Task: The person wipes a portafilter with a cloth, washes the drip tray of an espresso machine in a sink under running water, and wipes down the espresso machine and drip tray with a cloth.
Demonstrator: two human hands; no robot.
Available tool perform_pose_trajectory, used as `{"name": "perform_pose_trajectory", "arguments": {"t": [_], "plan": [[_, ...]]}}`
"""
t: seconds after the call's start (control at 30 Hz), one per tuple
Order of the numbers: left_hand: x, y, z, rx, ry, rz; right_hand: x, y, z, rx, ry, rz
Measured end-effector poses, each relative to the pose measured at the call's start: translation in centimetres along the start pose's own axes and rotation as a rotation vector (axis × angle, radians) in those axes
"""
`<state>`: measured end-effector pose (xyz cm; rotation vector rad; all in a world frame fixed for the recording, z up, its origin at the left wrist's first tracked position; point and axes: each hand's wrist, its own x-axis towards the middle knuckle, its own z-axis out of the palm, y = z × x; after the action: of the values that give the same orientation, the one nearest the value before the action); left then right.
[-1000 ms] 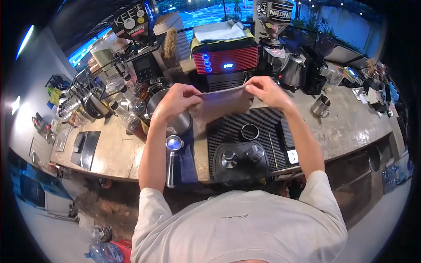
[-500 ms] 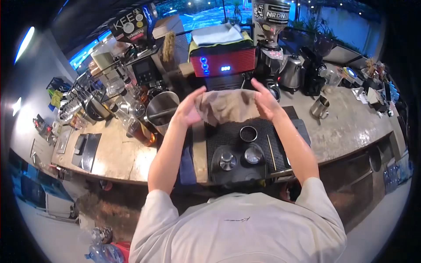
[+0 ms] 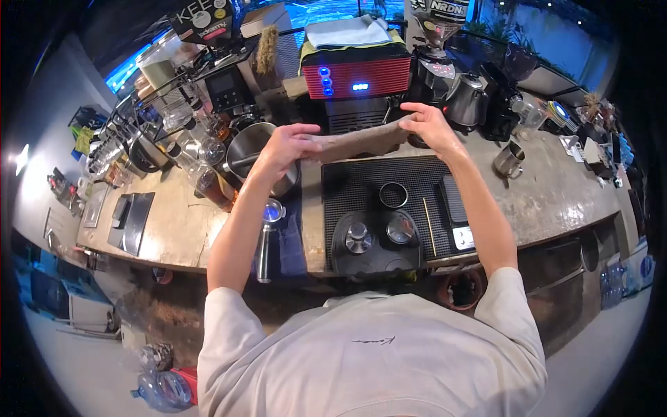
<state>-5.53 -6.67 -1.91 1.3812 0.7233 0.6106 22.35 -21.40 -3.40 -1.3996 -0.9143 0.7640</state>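
A brown cloth point(image 3: 361, 144) is stretched between my hands, above the back of the black ribbed mat point(image 3: 340, 187). My left hand point(image 3: 288, 147) grips its left end and my right hand point(image 3: 431, 130) pinches its right end. Just behind the cloth stands the red espresso machine point(image 3: 358, 75). Below it on the mat are a black ring point(image 3: 394, 195), two metal tampers point(image 3: 358, 238) on a black stand point(image 3: 375, 258), and a thin wooden stick point(image 3: 429, 226). A portafilter point(image 3: 265, 240) lies on a dark blue cloth point(image 3: 292, 236) beside my left forearm.
A steel bin point(image 3: 251, 142) and an amber bottle point(image 3: 217, 187) are left of my left arm. Right of the mat's middle lies a scale point(image 3: 456, 208). A steel pitcher point(image 3: 509, 160), a kettle point(image 3: 467, 103) and a grinder point(image 3: 434, 69) stand on the right.
The brown cloth went from a broad hanging spread to a narrow, slanted strip. My hands moved up and slightly outward, with fingers now gripping its ends. The portafilter and scale have come into view.
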Motion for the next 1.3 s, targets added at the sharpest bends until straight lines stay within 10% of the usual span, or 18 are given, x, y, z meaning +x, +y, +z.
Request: {"name": "perform_pose_trajectory", "arguments": {"t": [0.17, 0.3, 0.47, 0.67, 0.83, 1.17, 1.3], "plan": [[-1.7, 2.6, 0.9, 0.872, 0.004, 0.246, -1.0, -4.0, -1.3, -0.638, -0.018, -0.293], [0.3, 1.7, 0.0, 0.551, 0.037, 0.315, 1.3, -2.3, -2.7, -0.53, 0.048, -0.724], [3.5, -0.9, 0.9, -0.569, -0.203, -0.011, 1.4, -1.0, -1.3, -0.155, -0.013, -0.2], [-1.1, -0.5, 7.2, -0.474, -0.304, 0.103, -4.2, -3.4, 5.8, 0.036, -0.213, -0.263], [-2.4, -2.6, 7.3, -0.373, -0.246, 0.185, -6.6, -1.7, 3.8, -0.085, 0.105, -0.502], [10.4, -7.1, 4.2, -0.112, -0.123, -0.028, -14.9, 1.6, -5.5, -0.236, 0.443, -0.306], [15.1, -10.6, 5.5, 0.904, 0.347, 0.363, -21.3, 2.1, -9.0, -0.349, 0.696, -0.278]]}}
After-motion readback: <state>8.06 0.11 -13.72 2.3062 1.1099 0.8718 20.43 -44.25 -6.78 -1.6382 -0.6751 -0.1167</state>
